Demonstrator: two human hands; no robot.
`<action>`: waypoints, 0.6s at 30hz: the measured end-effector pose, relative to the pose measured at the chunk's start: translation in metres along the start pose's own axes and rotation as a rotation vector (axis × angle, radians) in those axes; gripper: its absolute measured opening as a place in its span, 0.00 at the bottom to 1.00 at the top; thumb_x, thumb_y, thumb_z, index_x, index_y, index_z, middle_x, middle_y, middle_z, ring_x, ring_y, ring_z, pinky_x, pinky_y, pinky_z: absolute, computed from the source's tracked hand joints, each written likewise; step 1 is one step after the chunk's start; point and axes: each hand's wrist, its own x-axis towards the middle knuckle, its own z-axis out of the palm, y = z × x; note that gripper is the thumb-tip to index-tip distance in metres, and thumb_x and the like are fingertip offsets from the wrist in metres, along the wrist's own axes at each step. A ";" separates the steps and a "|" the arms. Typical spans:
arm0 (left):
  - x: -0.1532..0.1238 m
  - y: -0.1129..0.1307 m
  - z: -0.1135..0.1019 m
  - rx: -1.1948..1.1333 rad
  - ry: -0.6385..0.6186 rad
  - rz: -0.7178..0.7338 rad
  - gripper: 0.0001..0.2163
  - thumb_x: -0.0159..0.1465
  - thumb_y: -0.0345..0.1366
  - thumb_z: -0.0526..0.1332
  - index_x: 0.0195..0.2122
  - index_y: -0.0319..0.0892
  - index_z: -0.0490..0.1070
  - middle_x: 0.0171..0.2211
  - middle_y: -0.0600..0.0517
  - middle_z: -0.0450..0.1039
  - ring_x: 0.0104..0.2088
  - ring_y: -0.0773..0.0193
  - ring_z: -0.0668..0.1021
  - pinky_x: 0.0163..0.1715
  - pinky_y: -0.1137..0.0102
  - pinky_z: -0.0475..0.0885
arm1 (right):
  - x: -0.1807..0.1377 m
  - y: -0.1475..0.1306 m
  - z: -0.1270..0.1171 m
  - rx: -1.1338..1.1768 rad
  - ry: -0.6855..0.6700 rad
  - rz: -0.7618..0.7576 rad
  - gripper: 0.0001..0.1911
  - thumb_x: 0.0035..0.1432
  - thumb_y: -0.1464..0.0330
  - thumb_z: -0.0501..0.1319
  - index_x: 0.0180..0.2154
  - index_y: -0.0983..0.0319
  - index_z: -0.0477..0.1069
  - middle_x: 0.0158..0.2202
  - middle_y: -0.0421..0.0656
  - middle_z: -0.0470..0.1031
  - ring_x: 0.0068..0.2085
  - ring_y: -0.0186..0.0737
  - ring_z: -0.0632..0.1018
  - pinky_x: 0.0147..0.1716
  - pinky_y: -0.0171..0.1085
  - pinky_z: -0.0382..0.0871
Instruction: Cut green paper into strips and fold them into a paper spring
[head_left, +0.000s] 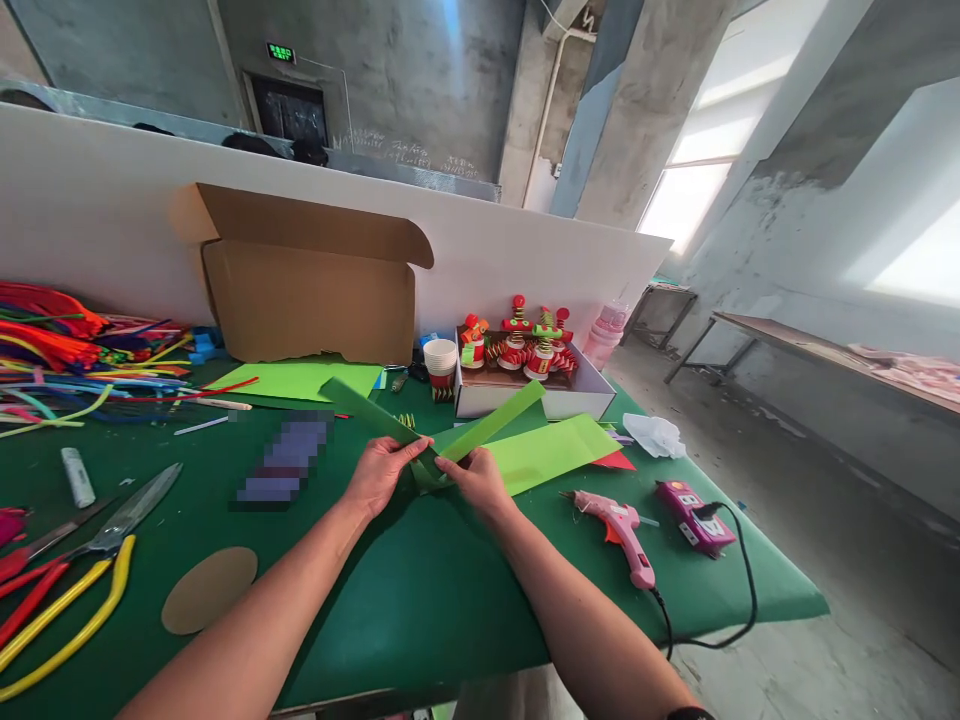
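My left hand (pixel 382 470) and my right hand (pixel 478 482) meet over the middle of the green table (pixel 420 590). Both pinch the crossing point of two paper strips folded over each other. The dark green strip (pixel 360 408) runs up to the left. The light green strip (pixel 499 420) runs up to the right. Just right of my right hand lies a light green paper sheet (pixel 555 450). A pink glue gun (pixel 622 525) rests to the right of that hand.
Scissors (pixel 112 525), a cardboard disc (pixel 208 590) and pipe cleaners (pixel 67 350) lie at the left. At the back stand an open cardboard box (pixel 307 290), a paper cup (pixel 440 358) and a white box of craft figures (pixel 529 365). A pink device (pixel 694 515) lies near the right edge.
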 end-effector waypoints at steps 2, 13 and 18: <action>0.004 0.001 -0.003 -0.043 0.041 0.004 0.20 0.36 0.52 0.76 0.20 0.41 0.76 0.25 0.48 0.79 0.33 0.57 0.78 0.36 0.65 0.72 | 0.002 0.000 -0.006 -0.091 -0.001 -0.012 0.13 0.44 0.59 0.70 0.27 0.63 0.78 0.29 0.44 0.80 0.29 0.42 0.76 0.30 0.38 0.69; 0.009 0.010 -0.017 -0.132 0.036 -0.023 0.19 0.36 0.47 0.77 0.19 0.41 0.74 0.18 0.56 0.70 0.24 0.69 0.71 0.29 0.71 0.67 | 0.008 0.009 -0.018 -0.233 0.024 -0.035 0.13 0.48 0.60 0.68 0.28 0.64 0.78 0.27 0.45 0.80 0.29 0.42 0.77 0.29 0.38 0.70; 0.001 0.001 -0.002 -0.050 -0.048 -0.098 0.19 0.33 0.46 0.78 0.22 0.39 0.78 0.23 0.50 0.78 0.28 0.60 0.77 0.31 0.66 0.70 | 0.007 0.010 -0.011 -0.211 -0.042 -0.064 0.15 0.48 0.59 0.68 0.31 0.65 0.79 0.28 0.44 0.81 0.30 0.42 0.77 0.31 0.38 0.70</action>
